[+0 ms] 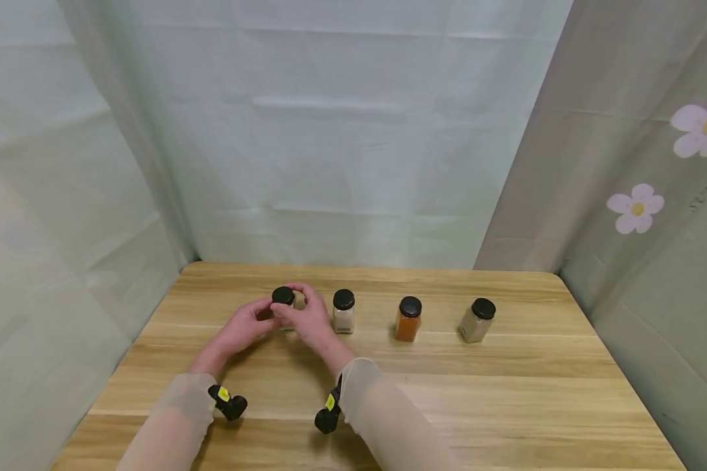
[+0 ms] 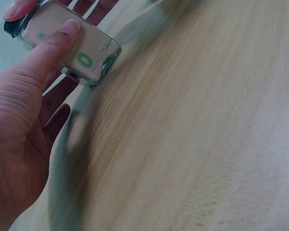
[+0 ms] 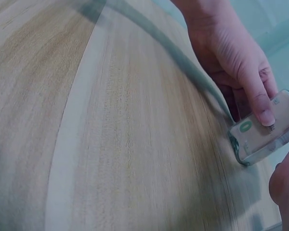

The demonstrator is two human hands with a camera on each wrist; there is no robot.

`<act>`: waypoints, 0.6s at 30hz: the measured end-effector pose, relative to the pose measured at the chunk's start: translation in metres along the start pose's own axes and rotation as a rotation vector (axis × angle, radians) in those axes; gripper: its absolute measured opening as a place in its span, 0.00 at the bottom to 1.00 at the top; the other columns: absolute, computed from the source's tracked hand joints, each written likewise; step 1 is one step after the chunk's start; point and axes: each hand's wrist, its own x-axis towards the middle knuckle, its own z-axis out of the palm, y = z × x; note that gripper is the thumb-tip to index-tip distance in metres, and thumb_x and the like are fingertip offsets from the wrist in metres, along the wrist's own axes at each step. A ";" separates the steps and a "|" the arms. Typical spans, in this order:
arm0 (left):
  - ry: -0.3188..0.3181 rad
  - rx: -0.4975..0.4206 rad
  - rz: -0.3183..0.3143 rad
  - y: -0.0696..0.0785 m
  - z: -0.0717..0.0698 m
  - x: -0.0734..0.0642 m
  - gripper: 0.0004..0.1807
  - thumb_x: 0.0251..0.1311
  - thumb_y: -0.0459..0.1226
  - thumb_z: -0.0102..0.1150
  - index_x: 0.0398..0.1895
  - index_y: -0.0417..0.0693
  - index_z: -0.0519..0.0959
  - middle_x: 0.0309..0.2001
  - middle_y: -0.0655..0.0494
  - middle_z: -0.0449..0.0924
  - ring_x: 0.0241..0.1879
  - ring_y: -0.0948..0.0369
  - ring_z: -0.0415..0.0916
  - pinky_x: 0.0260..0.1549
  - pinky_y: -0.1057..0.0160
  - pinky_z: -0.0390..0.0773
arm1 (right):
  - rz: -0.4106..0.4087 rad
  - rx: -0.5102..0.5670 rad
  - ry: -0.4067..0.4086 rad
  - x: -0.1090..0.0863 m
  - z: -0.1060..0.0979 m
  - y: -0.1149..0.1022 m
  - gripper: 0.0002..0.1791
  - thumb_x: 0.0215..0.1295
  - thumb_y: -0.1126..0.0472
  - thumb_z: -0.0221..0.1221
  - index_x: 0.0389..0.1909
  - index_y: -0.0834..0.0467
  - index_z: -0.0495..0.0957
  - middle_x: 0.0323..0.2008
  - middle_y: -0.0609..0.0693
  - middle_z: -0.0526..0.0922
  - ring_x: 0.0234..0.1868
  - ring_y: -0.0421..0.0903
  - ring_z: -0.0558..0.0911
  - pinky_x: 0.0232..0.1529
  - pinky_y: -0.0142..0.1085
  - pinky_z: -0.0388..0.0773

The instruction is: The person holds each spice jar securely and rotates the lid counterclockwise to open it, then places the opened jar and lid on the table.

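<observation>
A small square glass spice jar (image 1: 287,324) with a black lid (image 1: 283,296) stands at the left end of a row, between both hands. My left hand (image 1: 243,329) grips its body; in the left wrist view the thumb (image 2: 58,42) lies across the pale contents and a green ring mark. My right hand (image 1: 313,322) is at the top, its thumb and forefinger around the lid. At the right wrist view's right edge, only part of my right hand (image 3: 286,183) shows, and the lid lies outside that view.
Right of the hands stand a jar of whitish powder (image 1: 344,319), a jar of orange powder (image 1: 408,327) and a jar of beige powder (image 1: 474,327), all black-lidded. They are on a wooden table (image 1: 507,405) with pale curtains (image 1: 342,163) behind and at both sides.
</observation>
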 end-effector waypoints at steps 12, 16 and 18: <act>-0.019 0.013 0.023 0.002 0.000 0.000 0.28 0.67 0.43 0.68 0.69 0.49 0.76 0.66 0.49 0.76 0.67 0.53 0.70 0.63 0.60 0.69 | -0.042 -0.031 -0.052 -0.001 -0.002 -0.003 0.22 0.63 0.58 0.72 0.57 0.53 0.79 0.56 0.39 0.78 0.69 0.41 0.67 0.71 0.49 0.62; -0.023 0.020 -0.002 0.002 -0.001 0.000 0.28 0.66 0.45 0.68 0.68 0.50 0.77 0.66 0.51 0.77 0.68 0.53 0.70 0.65 0.54 0.68 | -0.037 -0.034 -0.057 -0.002 -0.003 -0.004 0.22 0.64 0.57 0.72 0.57 0.52 0.79 0.57 0.40 0.77 0.69 0.42 0.67 0.71 0.49 0.62; -0.022 0.018 -0.008 0.003 -0.001 0.000 0.28 0.66 0.46 0.68 0.68 0.50 0.77 0.66 0.50 0.77 0.67 0.53 0.70 0.65 0.51 0.68 | -0.032 -0.035 -0.058 -0.003 -0.003 -0.004 0.22 0.64 0.57 0.72 0.57 0.51 0.79 0.58 0.41 0.76 0.69 0.42 0.67 0.71 0.48 0.63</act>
